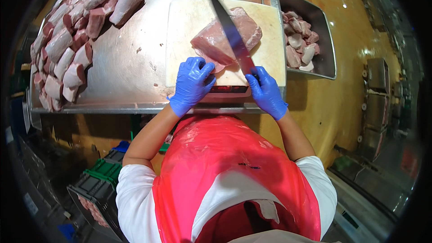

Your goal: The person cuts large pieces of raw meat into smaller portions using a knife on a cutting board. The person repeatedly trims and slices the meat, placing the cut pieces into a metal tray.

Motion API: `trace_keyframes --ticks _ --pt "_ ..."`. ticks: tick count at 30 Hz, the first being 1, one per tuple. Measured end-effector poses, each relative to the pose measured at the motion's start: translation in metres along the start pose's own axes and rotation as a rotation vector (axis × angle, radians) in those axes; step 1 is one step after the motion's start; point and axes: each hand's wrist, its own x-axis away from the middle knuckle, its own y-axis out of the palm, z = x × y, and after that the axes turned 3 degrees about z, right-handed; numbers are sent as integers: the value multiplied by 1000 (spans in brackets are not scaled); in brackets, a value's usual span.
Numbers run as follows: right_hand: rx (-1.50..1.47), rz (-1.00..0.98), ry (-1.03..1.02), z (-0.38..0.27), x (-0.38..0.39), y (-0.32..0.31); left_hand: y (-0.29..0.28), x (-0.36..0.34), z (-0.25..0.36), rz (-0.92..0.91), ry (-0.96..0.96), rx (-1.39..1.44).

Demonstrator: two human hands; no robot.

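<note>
A large piece of raw meat point(209, 39) lies on the cream cutting board point(180, 22). In my gloved right hand point(266, 91) is the handle of a long knife point(230, 31), its wide blade slanting up and left across the meat. Whether the edge touches the meat I cannot tell. My left hand point(192, 81), also in a blue glove, is closed at the meat's near left edge, its fingers curled by a thin flap there. What those fingers pinch is hidden.
Many raw meat pieces point(60, 45) are heaped on the left of the steel table point(121, 72). Right of the board, a steel tub point(326, 58) holds smaller chunks point(299, 40). Stacked crates point(96, 184) stand at lower left. A wheeled steel rack point(375, 108) stands at far right.
</note>
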Motion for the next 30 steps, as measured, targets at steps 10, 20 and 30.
trace_keyframes --ticks 10,20,30 --pt "467 -413 -139 -23 -22 -23 3 -7 -14 23 63 19" --pt "7 -85 234 -51 23 -53 -18 -9 -44 -14 69 132" --pt "-59 -96 297 -37 7 25 -22 -3 -44 20 0 90"
